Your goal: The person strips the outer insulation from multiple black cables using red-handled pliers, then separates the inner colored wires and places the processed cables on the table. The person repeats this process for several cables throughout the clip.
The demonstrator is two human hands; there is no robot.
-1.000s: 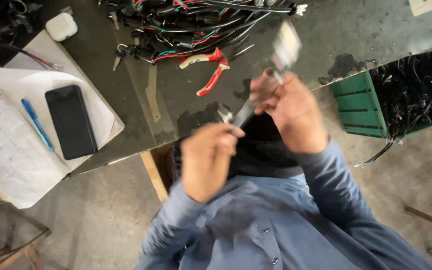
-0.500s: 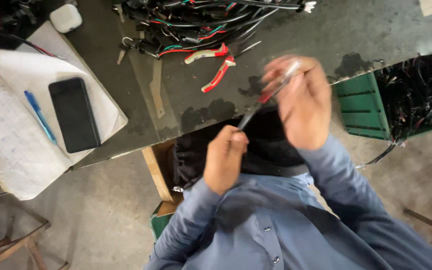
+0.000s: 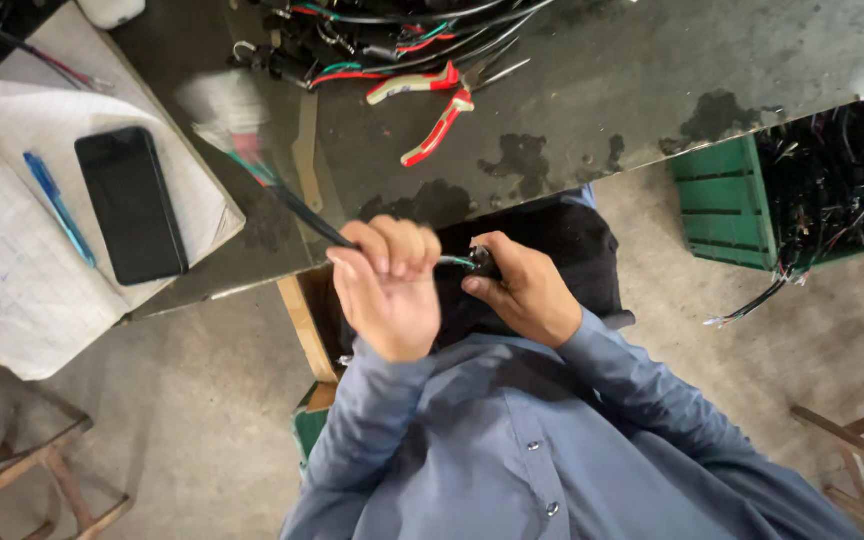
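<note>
My left hand (image 3: 389,288) is closed around a black wire bundle (image 3: 297,207) that runs up and left to a blurred white connector end (image 3: 220,108) with red and green strands. My right hand (image 3: 517,287) pinches the bundle's other end just right of the left hand, where thin green and white wires (image 3: 457,262) show between the two hands. Both hands sit in front of my chest, over a dark cloth on my lap, at the edge of the dark workbench (image 3: 602,80).
Red-handled pliers (image 3: 432,110) lie beside a tangle of wires (image 3: 372,35) on the bench. A black phone (image 3: 132,205) and blue pen (image 3: 59,208) rest on an open notebook (image 3: 12,280) at left. A green crate (image 3: 727,200) of black wires stands at right.
The white connector end has swung from upper right to upper left. My right hand came down from its raised place to meet the left hand at the bundle.
</note>
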